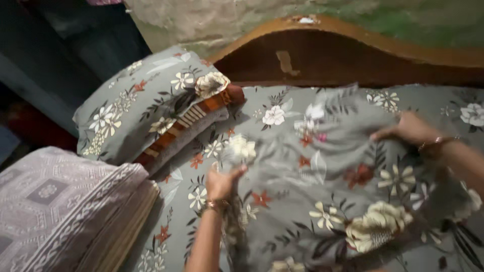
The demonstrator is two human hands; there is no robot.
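A grey pillow cover with white, cream and red flowers (333, 171) is spread between my hands over the bed. My left hand (222, 181) grips a bunched corner of it near the middle of the view. My right hand (408, 130) holds its far edge at the right, fingers closed on the cloth. Both wrists wear bangles. The cover blurs with motion and whether a pillow is inside it is unclear.
A pillow in the same floral print (136, 108) lies at the bed's head on the left, a striped orange end showing. A folded pale patterned blanket (60, 206) sits lower left. The floral bedsheet (176, 216) covers the mattress. A brown wooden headboard (353, 55) stands behind.
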